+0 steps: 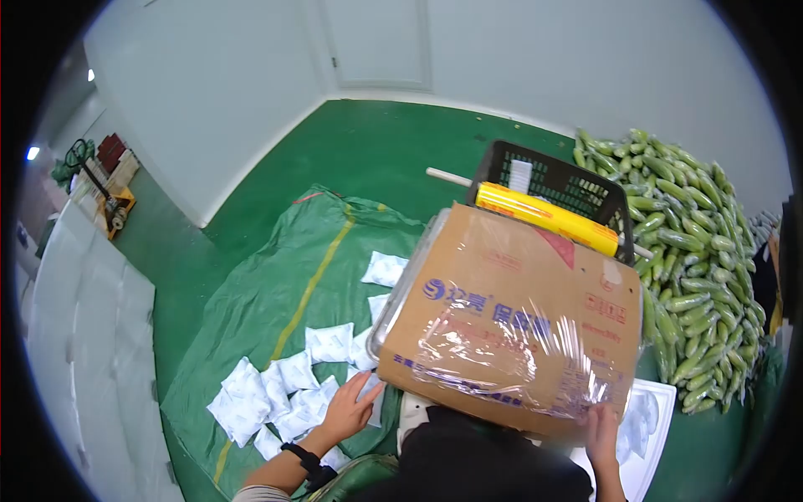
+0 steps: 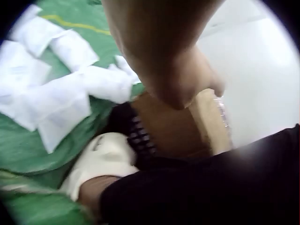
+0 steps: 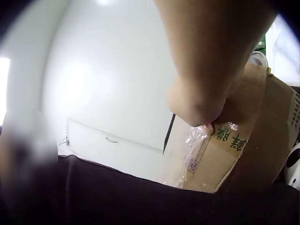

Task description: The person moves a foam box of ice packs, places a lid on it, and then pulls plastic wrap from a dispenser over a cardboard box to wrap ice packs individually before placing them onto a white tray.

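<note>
A large cardboard box (image 1: 502, 309) with blue and red print lies flat in front of me. Clear plastic film (image 1: 493, 351) stretches wrinkled over its near part. My left hand (image 1: 350, 407) is at the box's near left corner, its fingers extended toward the edge. In the left wrist view, that hand (image 2: 183, 79) overlaps the box's edge. Over at the near right edge, my right hand (image 1: 600, 431) pinches the film, whose creases gather there. The right wrist view has this hand (image 3: 201, 105) against the box side, with film bunched at the fingertips.
A yellow roll (image 1: 548, 219) on a rod lies across a black crate (image 1: 544, 171) behind the box. White packets (image 1: 330, 343) lie on a green sheet (image 1: 251, 293) at left. Wrapped green vegetables (image 1: 694, 251) are heaped at right, near a white foam box (image 1: 661, 418).
</note>
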Motion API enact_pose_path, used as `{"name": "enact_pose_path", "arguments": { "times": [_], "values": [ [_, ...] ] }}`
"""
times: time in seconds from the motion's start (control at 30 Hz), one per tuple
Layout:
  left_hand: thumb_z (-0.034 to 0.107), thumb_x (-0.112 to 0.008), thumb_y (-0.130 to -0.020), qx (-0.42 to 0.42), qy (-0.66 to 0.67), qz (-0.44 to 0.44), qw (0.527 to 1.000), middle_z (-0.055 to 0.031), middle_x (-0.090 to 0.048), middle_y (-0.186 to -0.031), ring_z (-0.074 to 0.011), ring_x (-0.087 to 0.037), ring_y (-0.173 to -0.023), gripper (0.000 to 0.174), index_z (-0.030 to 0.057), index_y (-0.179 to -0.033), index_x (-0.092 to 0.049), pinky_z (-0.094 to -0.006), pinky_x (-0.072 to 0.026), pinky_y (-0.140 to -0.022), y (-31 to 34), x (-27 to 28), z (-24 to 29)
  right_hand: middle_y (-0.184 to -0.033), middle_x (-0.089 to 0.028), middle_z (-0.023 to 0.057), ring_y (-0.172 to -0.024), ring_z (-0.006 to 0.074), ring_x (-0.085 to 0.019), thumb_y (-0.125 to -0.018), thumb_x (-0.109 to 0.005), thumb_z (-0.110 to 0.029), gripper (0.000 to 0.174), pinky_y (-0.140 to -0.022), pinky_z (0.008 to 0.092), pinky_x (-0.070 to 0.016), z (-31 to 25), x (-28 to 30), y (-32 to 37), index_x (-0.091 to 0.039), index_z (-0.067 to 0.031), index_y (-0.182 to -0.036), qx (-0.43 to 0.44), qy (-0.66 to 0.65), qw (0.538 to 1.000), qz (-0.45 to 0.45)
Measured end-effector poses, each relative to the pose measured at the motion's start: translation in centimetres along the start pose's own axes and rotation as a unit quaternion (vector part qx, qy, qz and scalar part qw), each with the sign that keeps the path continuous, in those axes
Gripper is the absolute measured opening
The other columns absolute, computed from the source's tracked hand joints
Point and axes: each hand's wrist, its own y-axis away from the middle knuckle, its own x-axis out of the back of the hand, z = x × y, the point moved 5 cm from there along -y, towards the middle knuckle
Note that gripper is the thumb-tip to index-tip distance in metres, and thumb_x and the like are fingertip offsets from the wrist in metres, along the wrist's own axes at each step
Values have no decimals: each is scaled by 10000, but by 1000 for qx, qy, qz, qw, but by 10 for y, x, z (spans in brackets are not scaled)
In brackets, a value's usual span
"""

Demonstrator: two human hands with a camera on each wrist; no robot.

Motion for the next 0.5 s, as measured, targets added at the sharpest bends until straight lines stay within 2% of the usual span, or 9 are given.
{"name": "enact_pose_path", "arguments": {
  "times": [0.1,0.13,0.17,0.2,0.23,0.3,0.37,0.47,0.5],
  "values": [
    [302,-715,-718,223,-19,-75,972,-366,-286,-1348,-493,-362,-1217,821,107,-1407,-311,-511,-309,-1023,32,-59,-49,-777,-583,125,-778,304,-510,-887,-469,-62,87,-772,406,-362,12,-2,2,-551,-37,-870,34,44,998,32],
    [470,-702,-713,288,19,-100,952,-364,-294,-1343,-496,-370,-1202,916,91,-1421,-263,-517,-313,-1016,50,-110,-79,-826,-570,146,-799,321,-507,-858,-503,-49,69,-780,418,-367,39,-12,3,-567,-38,-879,-12,-47,997,58],
    [581,-685,-679,327,13,-131,936,-368,-299,-1336,-494,-391,-1179,986,96,-1423,-258,-519,-333,-996,48,-127,-87,-754,-541,144,-732,298,-504,-876,-511,-99,108,-705,396,-388,80,-22,-5,-552,-14,-823,-64,-59,996,17],
    [624,-675,-658,323,-39,-136,936,-392,-322,-1294,-505,-408,-1153,1022,115,-1432,-243,-520,-349,-975,45,-137,-88,-800,-602,137,-716,252,-572,-928,-525,-188,223,-676,382,-471,24,-5,-2,-578,14,-1004,20,-29,999,-1],
    [632,-680,-647,342,-23,-139,929,-412,-345,-1246,-529,-419,-1125,1065,154,-1456,-179,-526,-365,-952,45,-152,-97,-696,-563,118,-645,202,-541,-932,-479,-104,133,-639,334,-457,0,1,-3,-548,9,-919,36,-86,996,-3],
    [635,-703,-611,454,127,-256,844,-442,-253,-1302,-574,-375,-1164,1193,205,-1472,1,-541,-359,-955,30,-127,-90,-675,-557,97,-624,187,-534,-930,-480,-85,117,-615,315,-451,33,-6,-5,-533,11,-889,56,-51,997,-26],
    [627,-705,-610,460,42,-213,861,-414,-233,-1333,-562,-348,-1195,1197,220,-1472,19,-548,-361,-948,30,-136,-90,-671,-550,95,-609,189,-525,-931,-480,-87,118,-604,317,-449,15,-4,-2,-540,10,-902,66,2,996,56],
    [608,-718,-599,445,-85,-144,880,-360,-270,-1332,-516,-367,-1190,1190,244,-1471,4,-542,-380,-920,28,-133,-78,-685,-549,109,-628,208,-529,-930,-486,-99,125,-617,327,-443,12,-6,-3,-550,8,-915,56,2,997,53],
    [602,-721,-595,463,-55,-168,869,-343,-279,-1332,-499,-371,-1190,1185,249,-1471,-5,-538,-384,-914,26,-133,-76,-692,-553,115,-639,217,-533,-928,-489,-100,125,-626,333,-441,9,-6,-4,-551,8,-918,57,8,997,49]
  ]
}}
